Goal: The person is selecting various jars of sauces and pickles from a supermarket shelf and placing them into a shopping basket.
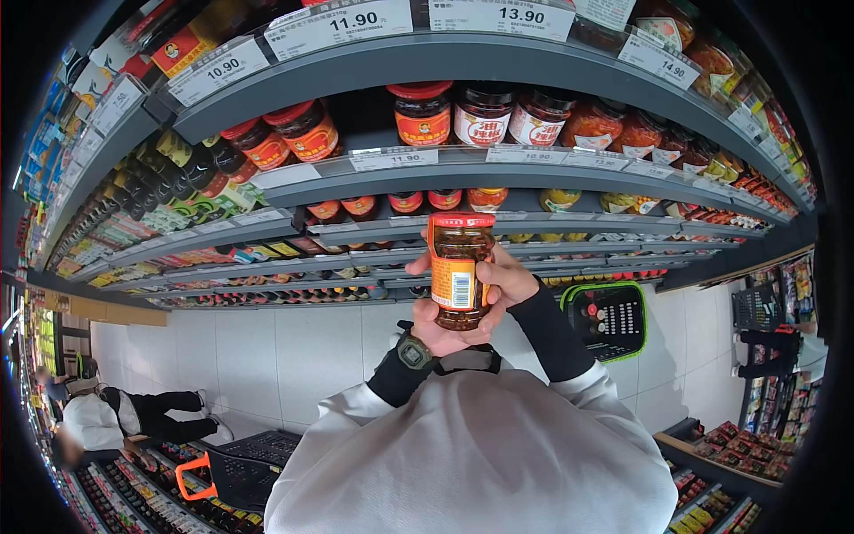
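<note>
A glass jar [460,257] of dark chilli sauce, with a red lid and an orange-yellow label bearing a barcode, is upright between my hands in front of the shelves. My left hand [434,334], with a digital watch [413,352] on its wrist, supports the jar from below and the left. From the right, my right hand [512,277] grips its side, the thumb over the label's edge. Beyond them, a similar red-lidded jar [421,113] stands on a shelf beside black-lidded jars [484,117] with white labels.
Grey shelves [373,175] with price tags curve across the front. A green-rimmed black shopping basket [642,320] with items inside rests on the floor at right. Behind at left is a black basket [247,470] with an orange handle. People [100,417] are in the aisle on both sides.
</note>
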Available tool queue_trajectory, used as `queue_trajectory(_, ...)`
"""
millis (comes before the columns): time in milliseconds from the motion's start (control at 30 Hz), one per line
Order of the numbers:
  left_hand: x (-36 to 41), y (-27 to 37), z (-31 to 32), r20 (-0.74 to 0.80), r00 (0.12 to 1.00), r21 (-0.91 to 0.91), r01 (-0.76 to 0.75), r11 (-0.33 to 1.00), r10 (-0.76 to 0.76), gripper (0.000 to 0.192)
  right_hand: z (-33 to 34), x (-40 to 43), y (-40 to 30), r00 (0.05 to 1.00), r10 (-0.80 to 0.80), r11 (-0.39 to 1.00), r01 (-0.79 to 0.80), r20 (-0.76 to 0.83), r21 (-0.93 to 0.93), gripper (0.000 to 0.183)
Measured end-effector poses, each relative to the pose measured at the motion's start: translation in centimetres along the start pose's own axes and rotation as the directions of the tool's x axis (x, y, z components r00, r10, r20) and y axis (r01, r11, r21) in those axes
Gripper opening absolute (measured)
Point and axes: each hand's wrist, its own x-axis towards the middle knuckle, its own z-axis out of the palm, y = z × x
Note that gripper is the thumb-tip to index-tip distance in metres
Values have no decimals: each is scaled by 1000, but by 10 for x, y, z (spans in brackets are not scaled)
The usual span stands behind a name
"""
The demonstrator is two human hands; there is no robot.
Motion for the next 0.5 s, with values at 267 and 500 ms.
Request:
queue_trajectory(267,-10,6,-9,-207,978,251,55,966,-2,87,2,-6,-6,971,153,983,-168,-183,-69,71)
queue_trajectory(500,-30,28,5,-408,908,641,209,738,97,72,-1,-7,-6,945,-10,931,-110,-327,-348,52)
